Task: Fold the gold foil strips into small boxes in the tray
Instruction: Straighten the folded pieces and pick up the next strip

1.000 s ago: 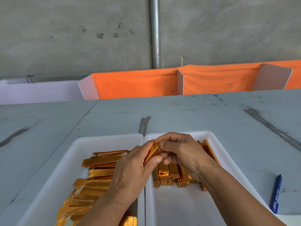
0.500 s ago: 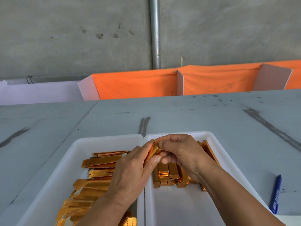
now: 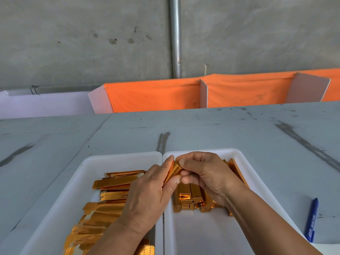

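Gold flat strips (image 3: 114, 183): piled in the left tray (image 3: 86, 168), 8 o'clock from my hands. Feed stack, I reckon.
Folded boxes (image 3: 191, 196): done ones, lined up in the right tray (image 3: 241, 157), 5 o'clock from the pinch.
Left hand (image 3: 147, 196): thumb and fingers clamp the half-folded strip (image 3: 173, 172), bracing it.
Right hand (image 3: 207, 177): fingertips pinch its top end, probably tucking a flap.
Change: top end looks more closed than a second ago; hands barely shifted.

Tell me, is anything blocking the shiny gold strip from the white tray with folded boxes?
Nothing visible blocks it. The left hand and right hand pinch the gold foil strip above that white plastic tray, over its folded gold boxes.
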